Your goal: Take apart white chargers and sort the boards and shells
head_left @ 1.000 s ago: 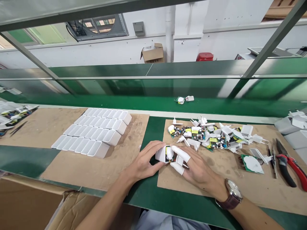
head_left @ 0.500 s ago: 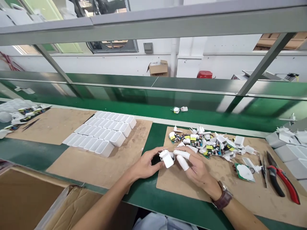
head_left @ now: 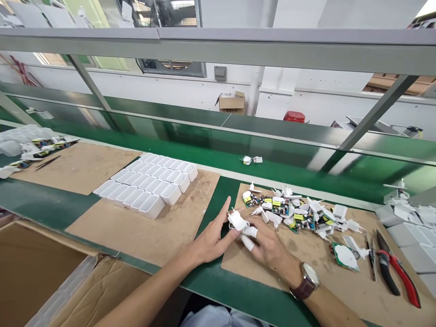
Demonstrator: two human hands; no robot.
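Note:
Both hands meet at the left edge of a brown board (head_left: 306, 268) on the green bench. My right hand (head_left: 269, 243), with white finger cots and a wristwatch, pinches a small white plug housing (head_left: 236, 221) with prongs sticking up. My left hand (head_left: 213, 238) touches the same housing from the left, thumb against it and index finger stretched upward. Just behind lies a heap of green circuit boards and white plug parts (head_left: 296, 211).
Rows of white open casings (head_left: 150, 184) lie on a second brown board to the left. Red-handled cutters (head_left: 397, 268) and tweezers lie at the right. A cardboard box (head_left: 41, 272) stands at lower left. Two small parts (head_left: 250, 160) sit on the green conveyor behind.
The housing has been turned in my hands so its prongs point up. My left index finger has lifted and stretched out. The view has tilted upward and to the right.

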